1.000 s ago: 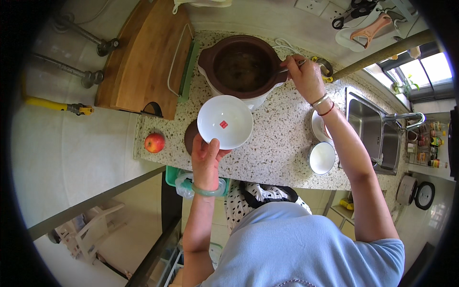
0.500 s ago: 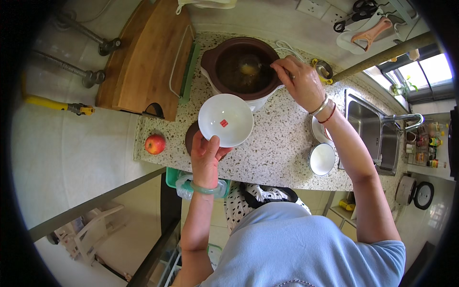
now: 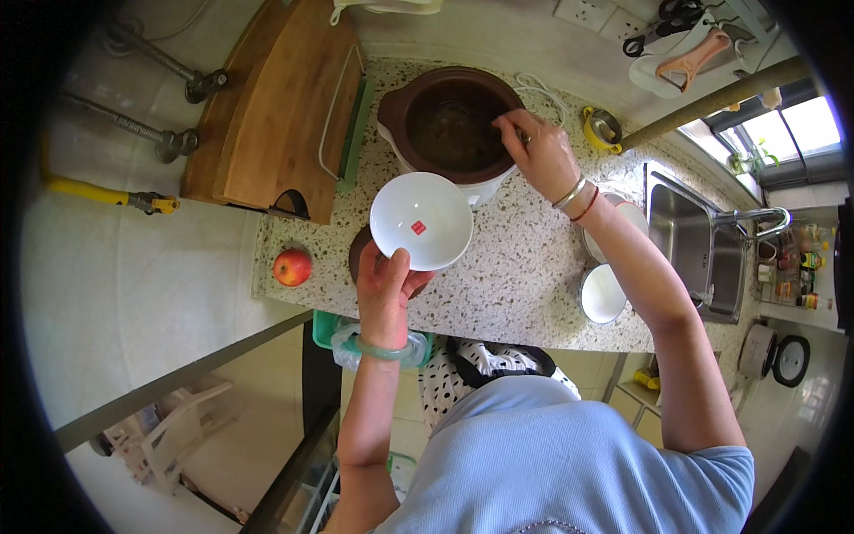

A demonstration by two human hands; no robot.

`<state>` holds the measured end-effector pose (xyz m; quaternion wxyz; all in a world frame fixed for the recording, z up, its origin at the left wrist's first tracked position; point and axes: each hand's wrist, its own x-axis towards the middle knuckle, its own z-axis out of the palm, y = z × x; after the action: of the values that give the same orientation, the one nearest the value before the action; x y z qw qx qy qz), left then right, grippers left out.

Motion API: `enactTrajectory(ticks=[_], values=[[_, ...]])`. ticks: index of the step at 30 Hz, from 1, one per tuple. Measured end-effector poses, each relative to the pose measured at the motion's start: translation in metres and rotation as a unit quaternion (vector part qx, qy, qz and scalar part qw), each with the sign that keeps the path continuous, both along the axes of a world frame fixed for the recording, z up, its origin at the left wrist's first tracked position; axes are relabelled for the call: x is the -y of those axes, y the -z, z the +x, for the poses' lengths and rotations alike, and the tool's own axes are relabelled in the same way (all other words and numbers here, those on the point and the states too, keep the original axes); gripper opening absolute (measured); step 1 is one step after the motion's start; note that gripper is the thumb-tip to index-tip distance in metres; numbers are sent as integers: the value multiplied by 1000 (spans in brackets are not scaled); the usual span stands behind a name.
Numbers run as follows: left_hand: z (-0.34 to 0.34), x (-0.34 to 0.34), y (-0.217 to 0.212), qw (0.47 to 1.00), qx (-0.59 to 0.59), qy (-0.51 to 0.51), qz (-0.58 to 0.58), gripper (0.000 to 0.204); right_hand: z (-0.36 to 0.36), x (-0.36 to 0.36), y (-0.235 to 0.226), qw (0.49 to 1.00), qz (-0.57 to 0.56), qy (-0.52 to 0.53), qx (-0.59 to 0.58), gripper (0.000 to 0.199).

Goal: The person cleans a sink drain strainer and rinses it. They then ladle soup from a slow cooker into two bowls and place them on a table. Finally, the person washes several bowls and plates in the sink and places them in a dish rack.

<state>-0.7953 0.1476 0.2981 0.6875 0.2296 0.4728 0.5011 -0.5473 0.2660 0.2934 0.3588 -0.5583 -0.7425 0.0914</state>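
We held white bowl [image 3: 421,220] in left hand [image 3: 384,289], right hand [image 3: 536,153] pinched on utensil inside brown pot [image 3: 451,125]. Better: bowl level, close beside pot rim, avoiding drips on speckled counter [image 3: 525,267].

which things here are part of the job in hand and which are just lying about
In use:
- white bowl, held by the left hand
- brown pot, with the right hand at its rim

Lying about:
- apple
- cutting boards
- two other bowls by the sink
- scissors on the wall
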Motion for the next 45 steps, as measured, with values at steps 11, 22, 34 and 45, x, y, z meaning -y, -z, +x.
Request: enactTrajectory(ticks=[11, 22, 34, 45], values=[[2, -5, 3, 1000, -23, 10, 1, 42, 16, -20, -23, 945, -220, 145, -194, 36], [3, -17, 3, 1000, -26, 6, -7, 43, 24, -19, -53, 954, -190, 144, -181, 37], [13, -54, -8, 999, 39, 9, 1, 56, 31, -9, -136, 944, -186, 69, -264, 35], [25, -70, 0, 997, 68, 7, 31, 48, 2, 37, -127, 978, -139, -25, -156, 18]])
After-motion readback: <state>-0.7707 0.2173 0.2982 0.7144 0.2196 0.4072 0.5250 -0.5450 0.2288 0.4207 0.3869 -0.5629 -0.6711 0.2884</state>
